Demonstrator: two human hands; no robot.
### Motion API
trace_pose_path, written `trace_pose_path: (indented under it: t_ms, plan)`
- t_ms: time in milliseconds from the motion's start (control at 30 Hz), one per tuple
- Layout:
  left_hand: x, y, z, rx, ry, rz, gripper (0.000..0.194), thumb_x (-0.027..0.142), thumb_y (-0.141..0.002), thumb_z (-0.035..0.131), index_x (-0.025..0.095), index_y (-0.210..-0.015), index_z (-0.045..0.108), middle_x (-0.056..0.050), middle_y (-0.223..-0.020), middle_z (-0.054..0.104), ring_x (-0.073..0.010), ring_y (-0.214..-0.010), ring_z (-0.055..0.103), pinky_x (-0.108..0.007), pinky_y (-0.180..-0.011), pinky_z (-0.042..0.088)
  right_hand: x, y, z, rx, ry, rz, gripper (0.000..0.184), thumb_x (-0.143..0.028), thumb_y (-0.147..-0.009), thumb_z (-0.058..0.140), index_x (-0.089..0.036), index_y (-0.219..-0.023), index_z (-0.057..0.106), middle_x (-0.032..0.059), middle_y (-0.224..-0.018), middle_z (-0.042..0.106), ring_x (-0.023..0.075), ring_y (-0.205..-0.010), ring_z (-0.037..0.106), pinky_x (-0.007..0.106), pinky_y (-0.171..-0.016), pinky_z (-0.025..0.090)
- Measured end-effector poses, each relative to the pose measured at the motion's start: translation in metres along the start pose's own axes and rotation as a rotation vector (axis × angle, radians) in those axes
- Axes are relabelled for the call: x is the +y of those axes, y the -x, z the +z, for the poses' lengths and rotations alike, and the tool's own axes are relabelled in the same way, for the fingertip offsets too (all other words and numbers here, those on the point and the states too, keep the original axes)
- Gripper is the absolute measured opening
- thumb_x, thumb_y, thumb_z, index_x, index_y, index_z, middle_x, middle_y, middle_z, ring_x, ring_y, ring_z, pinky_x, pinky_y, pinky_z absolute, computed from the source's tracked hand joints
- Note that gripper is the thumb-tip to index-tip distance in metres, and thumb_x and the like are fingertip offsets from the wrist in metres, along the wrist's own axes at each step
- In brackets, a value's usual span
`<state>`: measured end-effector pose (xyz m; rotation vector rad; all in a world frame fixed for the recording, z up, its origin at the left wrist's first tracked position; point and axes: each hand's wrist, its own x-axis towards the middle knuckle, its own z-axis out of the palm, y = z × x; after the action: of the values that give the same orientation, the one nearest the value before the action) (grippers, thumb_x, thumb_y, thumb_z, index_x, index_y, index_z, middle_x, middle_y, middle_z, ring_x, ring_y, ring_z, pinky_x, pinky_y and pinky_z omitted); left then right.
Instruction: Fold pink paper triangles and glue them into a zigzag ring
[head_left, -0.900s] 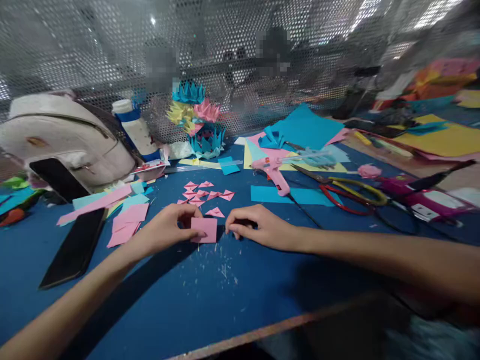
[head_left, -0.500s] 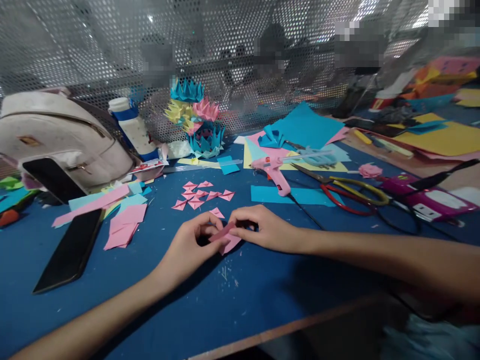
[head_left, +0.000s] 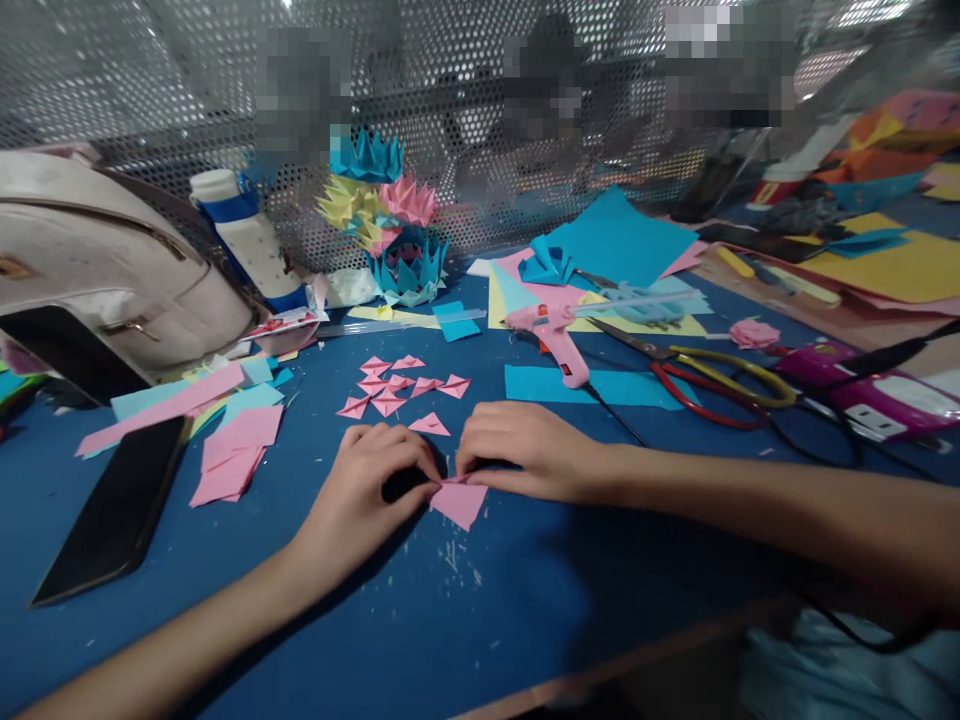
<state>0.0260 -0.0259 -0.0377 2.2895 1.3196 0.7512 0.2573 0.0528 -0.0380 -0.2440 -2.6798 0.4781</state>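
Observation:
A small pink paper square [head_left: 459, 504] lies between my hands on the blue table, its far side bent up and its near corner pointing toward me. My left hand [head_left: 375, 478] pinches its left edge between thumb and fingers. On the opposite edge, my right hand [head_left: 529, 452] is closed on the same paper, with the fingertips partly hidden. Just beyond my hands sits one folded pink triangle [head_left: 430, 425]. Several more folded pink pieces [head_left: 388, 400] are grouped behind it.
Left are a black phone [head_left: 112, 515], pink squares [head_left: 238, 450], a backpack [head_left: 97, 250] and a bottle [head_left: 251, 240]. A pink glue gun [head_left: 555, 340] rests on a blue strip [head_left: 622, 387], beside scissors [head_left: 705, 380]. Folded paper flowers [head_left: 409, 265] stand by a perforated metal panel [head_left: 465, 60].
My left hand has brought the pink square rightward to my right hand, which has taken hold of it. The flat square has been turned cornerwise and bent. The view has shifted slightly.

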Motion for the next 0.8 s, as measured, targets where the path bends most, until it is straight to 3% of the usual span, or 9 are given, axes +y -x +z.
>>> trace_pose_path:
  t_ms: [100, 267, 400, 533, 800]
  plan:
    - [-0.001, 0.003, -0.001, -0.009, 0.009, 0.126, 0.011, 0.016, -0.097, 0.060, 0.025, -0.098, 0.067, 0.004, -0.100, 0.072, -0.0151, -0.095, 0.062, -0.035, -0.089, 0.032, 0.004, 0.001, -0.002, 0.010, 0.008, -0.108, 0.017, -0.026, -0.101, 0.053, -0.017, -0.099, 0.067, 0.0049, -0.097, 0.072, 0.0159, -0.093, 0.059, 0.030, -0.081, 0.042]
    - [-0.003, 0.010, -0.003, -0.021, -0.069, 0.316, 0.027, 0.018, -0.107, 0.039, 0.021, -0.112, 0.066, -0.002, -0.105, 0.073, -0.0166, -0.096, 0.062, -0.036, -0.091, 0.033, 0.008, 0.003, -0.003, 0.010, 0.080, -0.236, 0.018, -0.027, -0.102, 0.053, -0.018, -0.102, 0.069, 0.0024, -0.105, 0.075, 0.0141, -0.099, 0.062, 0.029, -0.077, 0.041]
    - [-0.005, 0.014, -0.003, -0.001, -0.137, 0.397, 0.032, 0.018, -0.108, 0.033, 0.017, -0.117, 0.064, -0.006, -0.107, 0.072, -0.0191, -0.099, 0.060, -0.039, -0.095, 0.033, 0.011, 0.004, -0.004, 0.017, 0.095, -0.287, 0.018, -0.029, -0.102, 0.054, -0.020, -0.102, 0.069, 0.0011, -0.108, 0.075, 0.0125, -0.100, 0.062, 0.028, -0.075, 0.040]
    - [-0.006, 0.015, -0.003, 0.007, -0.193, 0.418, 0.029, 0.014, -0.106, 0.037, 0.015, -0.117, 0.064, -0.006, -0.102, 0.072, -0.0198, -0.098, 0.060, -0.040, -0.095, 0.033, 0.013, 0.005, -0.004, 0.024, 0.068, -0.309, 0.014, -0.026, -0.100, 0.057, -0.018, -0.104, 0.069, 0.0005, -0.110, 0.075, 0.0138, -0.100, 0.062, 0.028, -0.075, 0.041]
    - [-0.002, 0.008, 0.000, 0.076, -0.236, 0.362, 0.019, 0.016, -0.104, 0.046, 0.013, -0.114, 0.062, -0.004, -0.090, 0.070, -0.0157, -0.083, 0.061, -0.037, -0.087, 0.037, 0.011, 0.003, -0.002, 0.044, 0.056, -0.166, 0.017, -0.023, -0.101, 0.054, -0.022, -0.106, 0.070, 0.0007, -0.096, 0.075, 0.0134, -0.093, 0.063, 0.027, -0.078, 0.042]
